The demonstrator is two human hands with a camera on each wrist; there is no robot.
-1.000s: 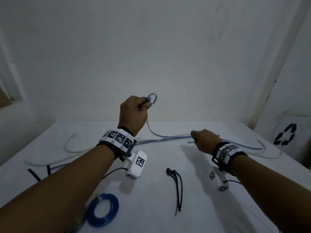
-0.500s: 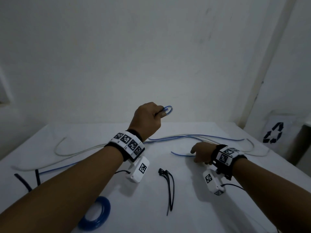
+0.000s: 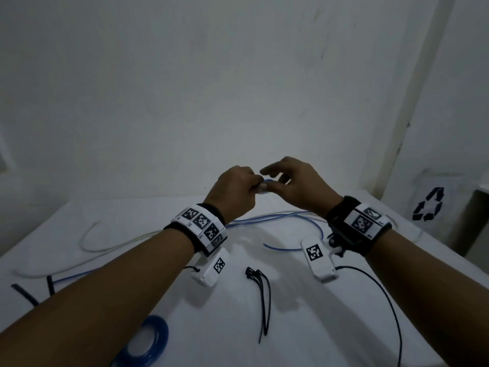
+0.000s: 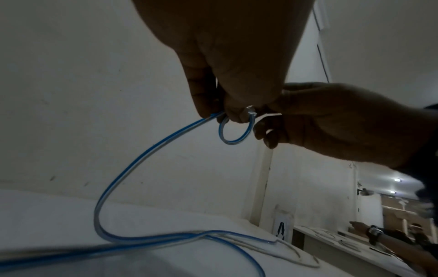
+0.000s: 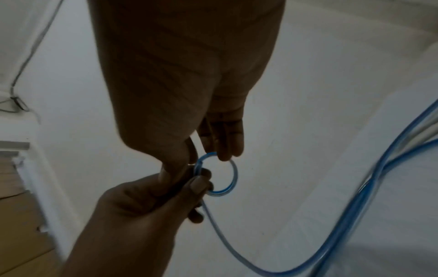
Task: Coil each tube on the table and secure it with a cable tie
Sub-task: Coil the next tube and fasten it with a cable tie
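STATE: our left hand (image 3: 232,193) pinches the first small loop of the blue tube (image 4: 233,131) above the far table (image 3: 304,327); right hand (image 3: 296,186) fingers half-spread, tips steadying the loop | HANDLING: we judge it light, springy, slick; pinch at the crossing | PENDING: cable ties (image 3: 260,295) lie near.

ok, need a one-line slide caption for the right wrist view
Left hand pinches a small loop of blue tube while right hand fingers touch its top.
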